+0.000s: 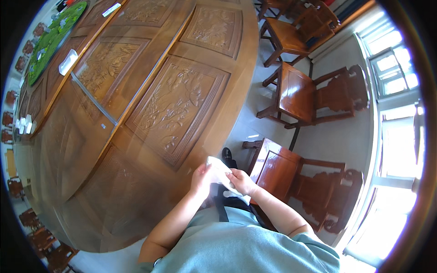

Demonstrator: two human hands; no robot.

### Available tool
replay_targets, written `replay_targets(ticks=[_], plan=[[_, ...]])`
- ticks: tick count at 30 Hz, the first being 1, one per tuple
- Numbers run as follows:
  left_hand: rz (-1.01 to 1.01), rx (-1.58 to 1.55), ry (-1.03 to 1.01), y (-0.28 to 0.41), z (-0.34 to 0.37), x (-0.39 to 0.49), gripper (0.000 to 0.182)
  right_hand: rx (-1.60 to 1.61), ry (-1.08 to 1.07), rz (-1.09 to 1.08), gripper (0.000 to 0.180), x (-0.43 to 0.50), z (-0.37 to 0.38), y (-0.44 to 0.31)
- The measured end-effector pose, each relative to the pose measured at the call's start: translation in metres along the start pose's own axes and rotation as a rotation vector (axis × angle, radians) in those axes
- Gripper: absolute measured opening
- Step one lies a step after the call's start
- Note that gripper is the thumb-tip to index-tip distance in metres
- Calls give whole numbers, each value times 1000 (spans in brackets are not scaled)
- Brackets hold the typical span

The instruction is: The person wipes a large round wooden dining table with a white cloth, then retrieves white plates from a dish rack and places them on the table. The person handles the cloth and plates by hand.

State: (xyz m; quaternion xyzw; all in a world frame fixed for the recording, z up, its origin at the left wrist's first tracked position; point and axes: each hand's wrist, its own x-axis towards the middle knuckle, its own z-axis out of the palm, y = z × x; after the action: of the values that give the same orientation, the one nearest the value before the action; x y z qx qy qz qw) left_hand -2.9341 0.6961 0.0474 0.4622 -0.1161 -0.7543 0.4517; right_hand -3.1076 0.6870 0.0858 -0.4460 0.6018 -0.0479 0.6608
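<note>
A white cloth or wipe [218, 170] is stretched between my two hands, just off the edge of a large carved wooden table [218, 119]. My left hand [201, 179] grips its upper left side, with the fingers partly hidden by the cloth. On the other side, my right hand [241, 181] pinches it between thumb and fingers. A loose end of the cloth hangs below, in front of my dark trousers. The table top bears relief panels [179, 105] of plants under a glossy, see-through cover.
Wooden chairs stand along the right side: a near one [276, 170], a middle one [297, 92] and a farther one [286, 36]. White folded items [68, 62] lie on the table. A green moss-like centrepiece [56, 39] fills its middle. Bright windows [397, 146] line the wall.
</note>
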Motion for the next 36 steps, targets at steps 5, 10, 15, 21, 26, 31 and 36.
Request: replay_targets(ticks=[5, 10, 15, 21, 26, 31, 36], plan=[[-306, -191, 296, -25, 44, 9, 30, -274, 73, 73, 48, 31, -66, 47], [-164, -674, 619, -53, 40, 21, 25, -125, -249, 151, 50, 69, -132, 66], [-18, -998, 773, -55, 44, 32, 26, -80, -342, 186, 58, 87, -143, 35], [-25, -1225, 912, -45, 59, 43, 29, -297, -442, -24, 56, 104, -147, 42], [-32, -1260, 932, -41, 65, 50, 38, -380, -426, -88, 50, 106, -144, 43], [-33, -1245, 910, -43, 64, 48, 38, -375, -536, -109, 43, 108, -143, 47], [-10, -1225, 892, -44, 65, 45, 37, -526, -546, -146, 42, 116, -137, 42]])
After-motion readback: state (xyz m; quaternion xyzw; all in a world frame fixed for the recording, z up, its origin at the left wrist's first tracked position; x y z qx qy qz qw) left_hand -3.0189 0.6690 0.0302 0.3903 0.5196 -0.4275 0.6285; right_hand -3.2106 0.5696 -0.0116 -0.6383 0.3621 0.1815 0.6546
